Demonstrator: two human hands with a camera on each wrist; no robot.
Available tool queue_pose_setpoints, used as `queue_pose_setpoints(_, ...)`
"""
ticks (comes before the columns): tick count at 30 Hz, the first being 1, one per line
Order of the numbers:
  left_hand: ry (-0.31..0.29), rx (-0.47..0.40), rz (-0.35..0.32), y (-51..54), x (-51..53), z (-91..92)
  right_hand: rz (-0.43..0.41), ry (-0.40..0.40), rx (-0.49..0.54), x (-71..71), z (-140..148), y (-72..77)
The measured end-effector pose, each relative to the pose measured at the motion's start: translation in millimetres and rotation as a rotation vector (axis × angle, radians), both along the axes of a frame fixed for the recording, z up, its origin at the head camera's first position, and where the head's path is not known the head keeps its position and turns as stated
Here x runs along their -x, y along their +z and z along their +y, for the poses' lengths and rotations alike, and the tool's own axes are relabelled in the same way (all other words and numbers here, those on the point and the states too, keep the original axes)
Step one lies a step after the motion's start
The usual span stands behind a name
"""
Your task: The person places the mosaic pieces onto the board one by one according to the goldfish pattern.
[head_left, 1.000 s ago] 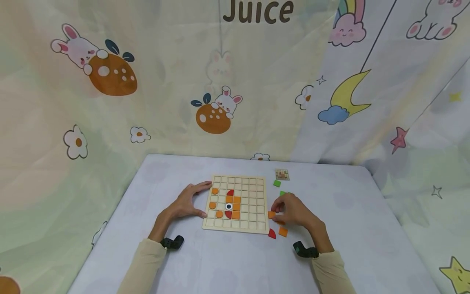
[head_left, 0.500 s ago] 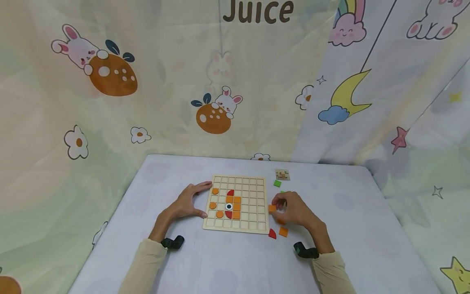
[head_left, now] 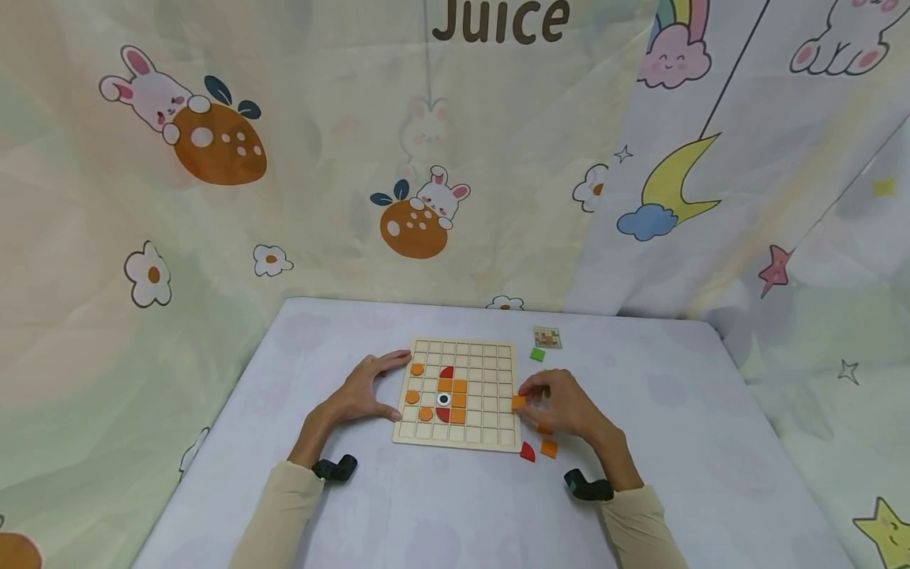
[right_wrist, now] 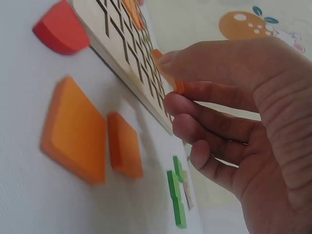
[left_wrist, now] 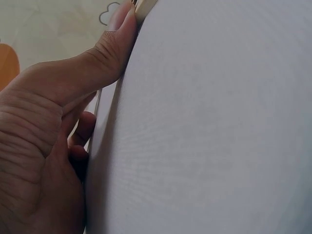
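A wooden grid board point(head_left: 489, 427) lies on the table. My left hand point(head_left: 359, 389) touches its left side, thumb and fingers spread apart; in the left wrist view the thumb point(left_wrist: 105, 56) reaches the board's edge. Between thumb and fingers, my right hand point(head_left: 563, 403) pinches an orange square tile point(right_wrist: 169, 73) at the board's right edge. On the board are several orange squares point(head_left: 458, 401), orange discs point(head_left: 411, 397), two red quarter-circles point(head_left: 446, 372) and a white disc with a black dot point(head_left: 444, 400).
Right of the board lie a red quarter-circle point(right_wrist: 61, 29) and two orange squares point(right_wrist: 78, 131), one partly under my right hand in the head view. Several green tiles point(right_wrist: 174, 185) and a small patterned card point(head_left: 547, 337) lie further back. Printed cloth point(head_left: 320, 158) hangs behind the table.
My right hand has lifted the orange square tile from beside the board and moved it left to the board's right edge. The left hand has stayed in place.
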State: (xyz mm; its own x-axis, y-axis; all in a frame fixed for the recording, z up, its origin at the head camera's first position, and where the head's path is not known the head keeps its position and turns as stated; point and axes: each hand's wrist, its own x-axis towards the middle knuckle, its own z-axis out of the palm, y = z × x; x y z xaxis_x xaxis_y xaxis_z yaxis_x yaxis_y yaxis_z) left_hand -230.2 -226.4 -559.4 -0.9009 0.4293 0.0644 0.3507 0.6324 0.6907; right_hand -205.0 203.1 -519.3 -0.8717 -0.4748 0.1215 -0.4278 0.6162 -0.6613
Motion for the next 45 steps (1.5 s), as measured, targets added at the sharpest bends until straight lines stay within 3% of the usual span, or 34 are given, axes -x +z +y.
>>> queue_pose_setpoints(10, 0.004, 0.013, -0.021, -2.9, -0.2, 0.0, 0.023, 0.057, 0.020, -4.1, -17, -4.4)
queue_pose_setpoints(17, -0.014, -0.006, 0.019, 0.9, 0.1, 0.2, 0.001, 0.077, 0.066, -3.2, -29, -8.0)
queue_pose_setpoints(26, -0.017, -0.005, 0.022, 0.3, 1.4, -0.8, 0.024, 0.105, 0.076, -1.6, -43, -12.0)
queue_pose_setpoints(45, -0.009, 0.002, 0.023, -0.1, 0.2, 0.0, -0.080, 0.103, 0.039, -5.6, -60, -21.8)
